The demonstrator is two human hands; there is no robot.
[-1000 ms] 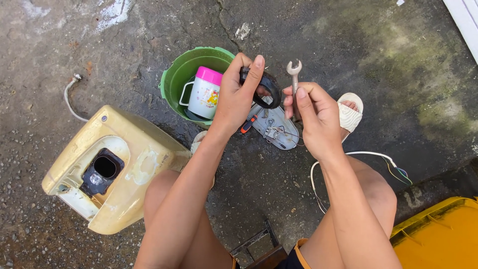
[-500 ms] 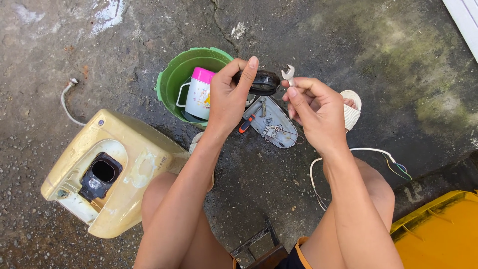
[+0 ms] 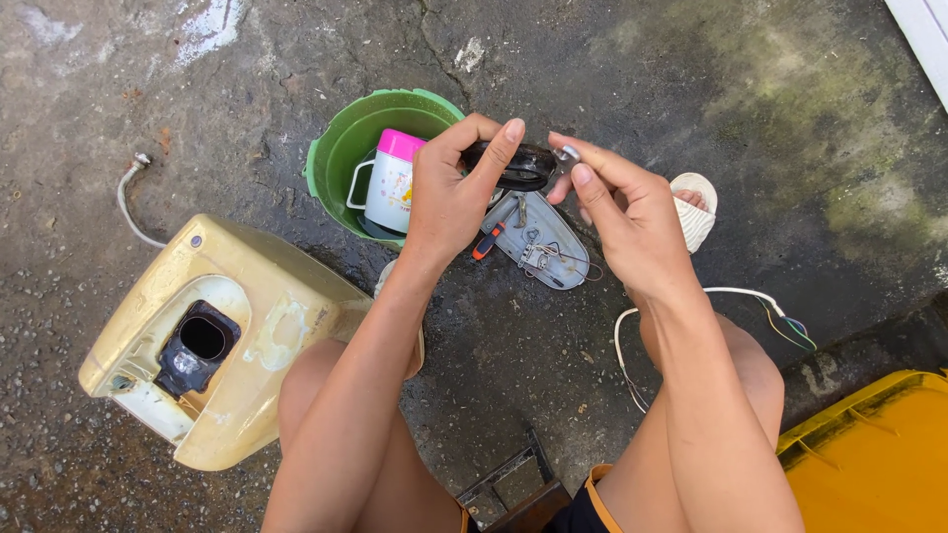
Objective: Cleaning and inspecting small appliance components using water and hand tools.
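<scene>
My left hand [image 3: 449, 197] grips a black ring-shaped part [image 3: 518, 164] and holds it up over the ground. My right hand [image 3: 627, 222] is shut on a small metal open-end wrench [image 3: 566, 155], whose head touches the right side of the black part; most of the wrench is hidden inside my fingers. Below the hands lies a grey oval plate [image 3: 538, 242] with wires and small metal fittings, and a red-handled screwdriver [image 3: 486, 244] lies at its left edge.
A green bucket [image 3: 341, 158] holds a white mug with a pink lid [image 3: 389, 185]. A yellowed plastic appliance housing [image 3: 212, 336] lies at left with a hose [image 3: 128, 202]. A white cable [image 3: 691, 301] runs right; a yellow bin [image 3: 879, 454] stands at lower right. My sandalled foot [image 3: 694, 212] rests by the plate.
The wrench came down from upright to the right side of the black part, and my right hand moved left towards it. My left hand turned the part flatter.
</scene>
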